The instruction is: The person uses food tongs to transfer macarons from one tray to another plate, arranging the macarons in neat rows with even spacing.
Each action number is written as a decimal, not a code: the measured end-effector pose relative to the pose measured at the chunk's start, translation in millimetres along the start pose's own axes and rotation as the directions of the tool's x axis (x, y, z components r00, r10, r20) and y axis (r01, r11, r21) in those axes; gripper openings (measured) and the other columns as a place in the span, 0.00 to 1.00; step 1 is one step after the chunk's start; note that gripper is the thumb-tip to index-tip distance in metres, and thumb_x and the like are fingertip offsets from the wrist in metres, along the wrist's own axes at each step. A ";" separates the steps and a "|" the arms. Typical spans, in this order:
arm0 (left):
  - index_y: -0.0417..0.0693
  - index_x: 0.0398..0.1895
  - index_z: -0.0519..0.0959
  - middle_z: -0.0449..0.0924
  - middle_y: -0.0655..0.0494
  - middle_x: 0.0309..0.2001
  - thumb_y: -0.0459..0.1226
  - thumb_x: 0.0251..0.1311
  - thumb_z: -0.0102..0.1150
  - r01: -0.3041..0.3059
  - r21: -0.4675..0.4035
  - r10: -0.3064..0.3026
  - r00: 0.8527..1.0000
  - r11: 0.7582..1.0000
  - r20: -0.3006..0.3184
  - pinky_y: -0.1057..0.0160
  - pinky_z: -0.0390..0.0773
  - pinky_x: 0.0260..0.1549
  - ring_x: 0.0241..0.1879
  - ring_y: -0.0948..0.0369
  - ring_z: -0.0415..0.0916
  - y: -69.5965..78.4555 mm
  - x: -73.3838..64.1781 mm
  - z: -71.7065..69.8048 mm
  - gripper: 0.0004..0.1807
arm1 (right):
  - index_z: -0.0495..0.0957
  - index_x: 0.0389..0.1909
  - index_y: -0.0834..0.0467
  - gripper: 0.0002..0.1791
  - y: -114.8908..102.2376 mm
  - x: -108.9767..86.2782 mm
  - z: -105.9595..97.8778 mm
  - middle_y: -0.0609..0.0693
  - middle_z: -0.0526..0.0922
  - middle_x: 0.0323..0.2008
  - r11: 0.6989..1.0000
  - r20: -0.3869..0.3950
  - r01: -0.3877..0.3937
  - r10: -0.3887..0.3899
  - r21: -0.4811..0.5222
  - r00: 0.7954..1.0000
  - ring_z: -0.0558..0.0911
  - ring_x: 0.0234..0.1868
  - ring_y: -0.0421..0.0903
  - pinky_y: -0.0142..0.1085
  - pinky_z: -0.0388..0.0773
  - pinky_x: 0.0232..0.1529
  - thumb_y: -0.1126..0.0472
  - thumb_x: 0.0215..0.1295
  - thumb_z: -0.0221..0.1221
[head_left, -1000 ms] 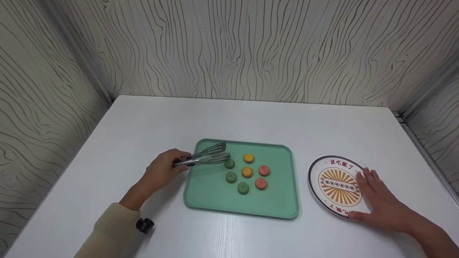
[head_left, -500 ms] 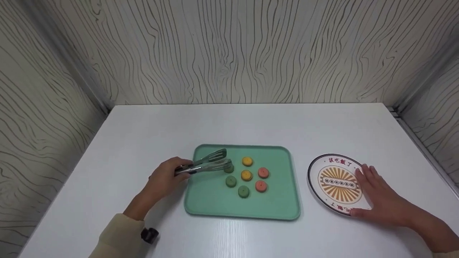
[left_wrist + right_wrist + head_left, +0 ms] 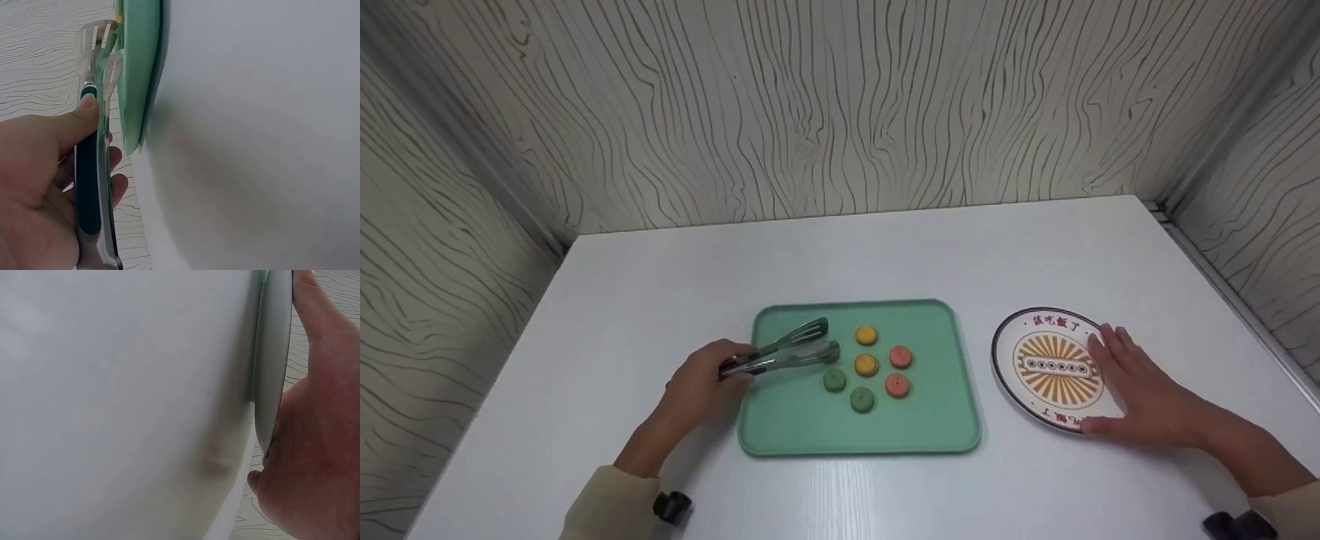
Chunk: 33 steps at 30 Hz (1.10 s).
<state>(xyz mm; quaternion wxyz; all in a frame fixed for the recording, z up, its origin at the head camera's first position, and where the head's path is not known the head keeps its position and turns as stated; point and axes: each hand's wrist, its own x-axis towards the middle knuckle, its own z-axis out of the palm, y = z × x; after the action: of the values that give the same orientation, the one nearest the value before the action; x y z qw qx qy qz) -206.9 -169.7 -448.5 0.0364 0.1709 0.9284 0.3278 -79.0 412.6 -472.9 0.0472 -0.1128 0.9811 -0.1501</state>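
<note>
My left hand (image 3: 701,382) grips metal serving tongs (image 3: 89,157) by their dark handles, thumb on one side and fingers on the other. The tongs' slotted ends stand apart over the left part of a green tray (image 3: 787,435). The lower end covers a green macaron, now almost wholly hidden. Two other green macarons (image 3: 862,399), two yellow macarons (image 3: 866,365) and two pink macarons (image 3: 897,385) lie on the tray. My right hand (image 3: 1147,394) rests with spread fingers on the right rim of a round white plate (image 3: 1005,360); the right wrist view shows the plate edge-on beside the palm.
The tray and plate lie apart on a white table (image 3: 840,262). Wood-grain panels (image 3: 810,112) enclose the back and both sides. Dark wrist devices (image 3: 671,508) sit under both sleeves.
The tongs have come slightly nearer me, and their lower end now covers the back green macaron, which showed before. My right hand stays on the plate. The head view has tilted a little.
</note>
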 end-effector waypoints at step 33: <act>0.48 0.51 0.86 0.84 0.57 0.46 0.31 0.58 0.72 -0.112 -0.021 0.111 0.993 0.994 -0.040 0.54 0.81 0.46 0.44 0.61 0.80 -0.2 4.1 14.9 0.17 | 0.39 0.79 0.70 0.67 0.9 5.2 -7.0 0.73 0.38 0.78 1.000 0.026 -0.013 0.013 0.026 1.000 0.29 0.80 0.62 0.19 0.18 0.61 0.35 0.57 0.67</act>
<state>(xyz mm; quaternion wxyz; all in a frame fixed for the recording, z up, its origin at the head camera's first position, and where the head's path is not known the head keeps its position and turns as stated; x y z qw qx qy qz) -208.2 -159.6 -460.1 0.0021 0.2156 0.9141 0.3434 -85.1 414.2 -466.8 0.0623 -0.1077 0.9791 -0.1610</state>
